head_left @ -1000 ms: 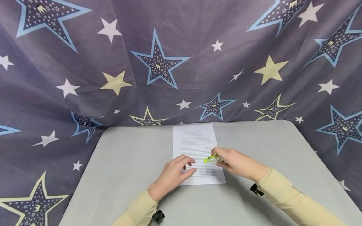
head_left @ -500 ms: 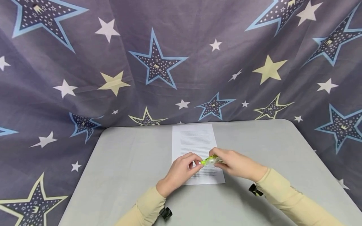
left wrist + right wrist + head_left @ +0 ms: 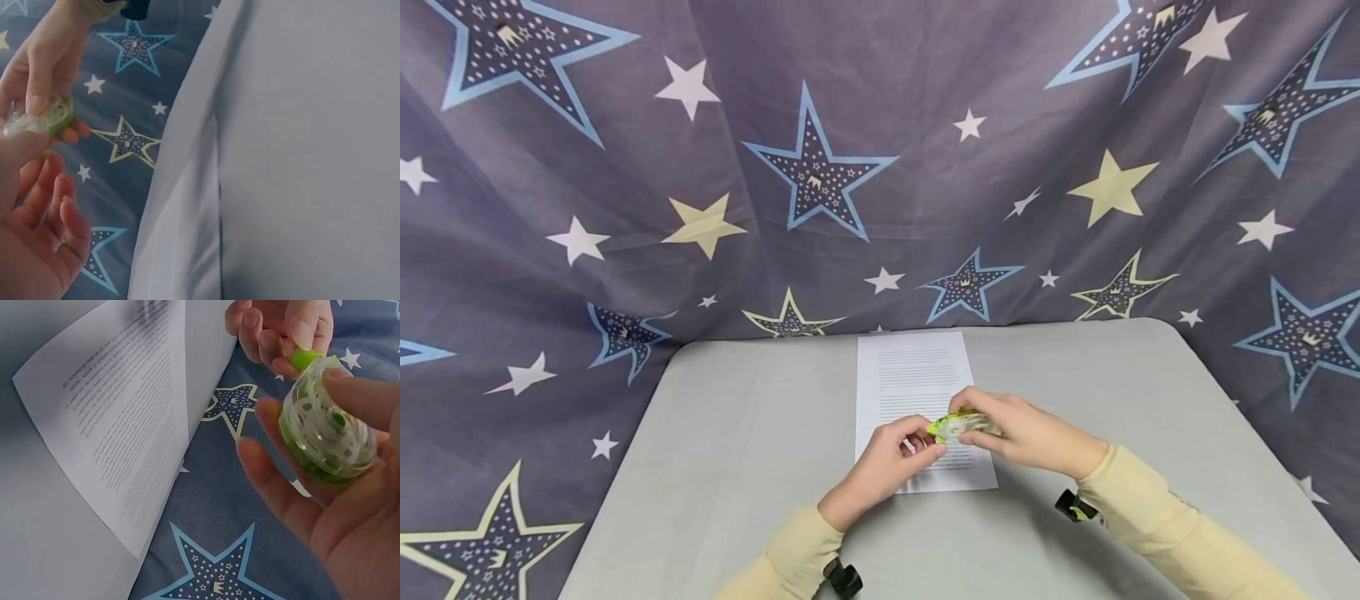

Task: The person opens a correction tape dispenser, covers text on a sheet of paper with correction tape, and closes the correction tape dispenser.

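A correction tape dispenser [image 3: 325, 425], clear with green parts, is gripped between the thumb and fingers of my right hand [image 3: 1026, 433]. Its nose points left, towards my left hand [image 3: 887, 461]. In the right wrist view, the left thumb and a finger pinch a bright green cap [image 3: 305, 359] at that nose. Whether the cap is still seated or slightly off cannot be told. Both hands are raised over the lower half of a printed sheet of paper [image 3: 917, 362]. The left wrist view shows the dispenser only partly, behind the left thumb.
The sheet lies on a grey table [image 3: 760, 417], its top near the far edge. Behind and around the table hangs a dark curtain [image 3: 880, 83] with stars. Black wrist devices sit at both cuffs.
My left hand has moved right from an open pose over the paper and taken hold of the dispenser's green cap. The right hand keeps its grip and has shifted slightly left.
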Demonstrator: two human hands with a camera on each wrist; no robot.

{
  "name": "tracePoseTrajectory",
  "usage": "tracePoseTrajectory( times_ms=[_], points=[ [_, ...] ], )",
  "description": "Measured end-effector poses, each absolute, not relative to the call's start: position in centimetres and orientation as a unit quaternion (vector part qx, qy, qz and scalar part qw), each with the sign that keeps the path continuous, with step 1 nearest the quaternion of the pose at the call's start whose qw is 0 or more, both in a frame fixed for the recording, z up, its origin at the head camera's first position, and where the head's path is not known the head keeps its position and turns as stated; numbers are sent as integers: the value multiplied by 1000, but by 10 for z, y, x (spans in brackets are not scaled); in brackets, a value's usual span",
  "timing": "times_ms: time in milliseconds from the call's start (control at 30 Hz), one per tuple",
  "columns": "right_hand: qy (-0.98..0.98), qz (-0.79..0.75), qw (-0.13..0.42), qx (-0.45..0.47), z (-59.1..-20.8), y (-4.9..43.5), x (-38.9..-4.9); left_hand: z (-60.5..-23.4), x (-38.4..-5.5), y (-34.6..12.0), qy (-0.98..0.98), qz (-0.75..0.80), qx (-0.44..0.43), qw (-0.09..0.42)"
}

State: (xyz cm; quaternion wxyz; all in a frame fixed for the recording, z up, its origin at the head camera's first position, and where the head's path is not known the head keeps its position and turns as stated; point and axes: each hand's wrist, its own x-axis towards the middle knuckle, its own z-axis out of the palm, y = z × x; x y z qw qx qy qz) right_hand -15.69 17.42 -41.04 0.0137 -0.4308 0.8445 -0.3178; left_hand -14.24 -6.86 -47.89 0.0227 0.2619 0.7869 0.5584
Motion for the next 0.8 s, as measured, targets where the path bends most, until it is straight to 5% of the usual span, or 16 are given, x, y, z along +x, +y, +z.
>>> tracePoseTrajectory(
  times_ms=[433,800],
  points=[
    [838,-352,56,-414,-418,168,-172,-481,-154,-78,804,529,264,59],
    [834,-334,79,-432,-432,156,-241,-485,-233,-141,928,280,246,-20]
  ],
)
